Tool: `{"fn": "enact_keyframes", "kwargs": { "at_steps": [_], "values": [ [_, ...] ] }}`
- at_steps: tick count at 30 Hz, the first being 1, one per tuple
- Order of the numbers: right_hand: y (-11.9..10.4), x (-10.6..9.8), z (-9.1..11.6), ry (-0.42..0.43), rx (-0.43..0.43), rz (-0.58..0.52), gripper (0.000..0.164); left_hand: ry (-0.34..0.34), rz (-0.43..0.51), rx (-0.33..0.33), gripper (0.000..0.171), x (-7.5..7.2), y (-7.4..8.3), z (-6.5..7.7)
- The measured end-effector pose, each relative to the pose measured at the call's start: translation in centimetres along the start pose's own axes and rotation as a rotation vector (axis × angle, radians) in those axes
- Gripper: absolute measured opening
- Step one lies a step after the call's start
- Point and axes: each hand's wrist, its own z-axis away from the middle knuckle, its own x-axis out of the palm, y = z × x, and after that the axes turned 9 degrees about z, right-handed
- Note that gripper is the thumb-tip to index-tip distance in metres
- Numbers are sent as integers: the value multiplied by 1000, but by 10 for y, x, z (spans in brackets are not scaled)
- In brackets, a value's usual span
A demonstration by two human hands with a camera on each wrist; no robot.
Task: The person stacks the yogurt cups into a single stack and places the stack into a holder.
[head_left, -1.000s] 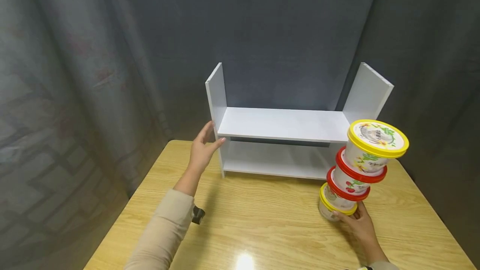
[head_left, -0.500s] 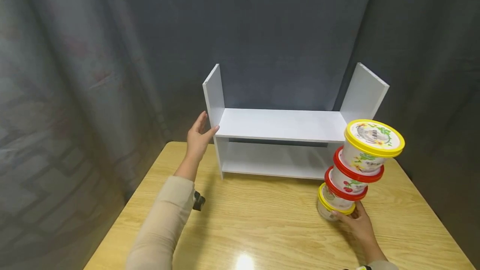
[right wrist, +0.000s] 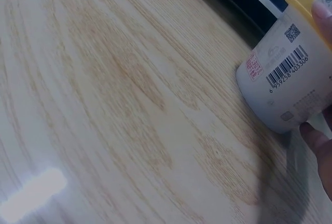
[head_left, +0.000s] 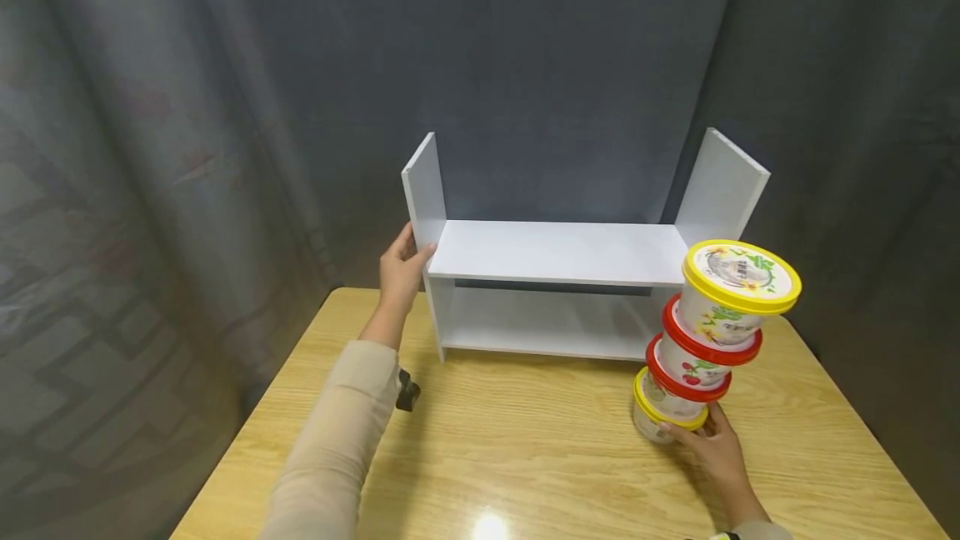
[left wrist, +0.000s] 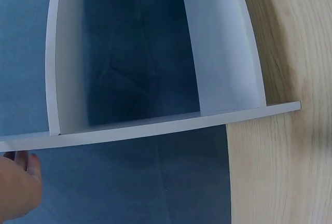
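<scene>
My left hand is at the outer face of the white shelf unit's left side panel. In the left wrist view its fingertips are right against that panel, fingers loosely spread with nothing in the palm. On the right, a leaning stack of several lidded paper tubs stands on the table. My right hand grips the bottom tub, a white one with a yellow lid. In the right wrist view the thumb lies at its lid and the fingers by its base. Two red-lidded tubs and a yellow-lidded tub sit above it.
The shelf unit has an upper board and a lower board between two side panels. It stands at the back of the wooden table, before grey curtains. The stack overlaps its right end in the head view.
My left hand has come up against the shelf's side panel, from slightly apart half a second ago. The view has shifted slightly; my right hand and the tub stack stay put.
</scene>
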Motion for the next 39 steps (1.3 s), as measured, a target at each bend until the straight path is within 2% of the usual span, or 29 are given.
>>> {"fn": "enact_keyframes", "kwargs": {
  "at_steps": [9,14,18,25,31,33,34,39],
  "values": [
    [2,1,-2,29,-17,-54,66,57,73,14,48,4,-3,-7],
    [4,3,-3,34,-17,-47,64,60,56,28,46,5,-4,-10],
    [2,3,-3,32,10,-15,70,59,42,33,45,6,-4,-10],
    [-14,1,-2,-30,74,45,85,62,24,46,43,6,-6,-10],
    [-27,-3,-3,-89,92,56,95,56,22,60,42,5,-7,-11],
    [-31,-4,-4,-101,90,61,97,56,20,61,41,4,-7,-11],
    [-25,-4,-8,-94,77,73,97,56,19,59,41,4,-7,-11],
    [-37,-7,-9,-124,22,104,95,57,8,53,41,3,-6,-8]
  ]
}}
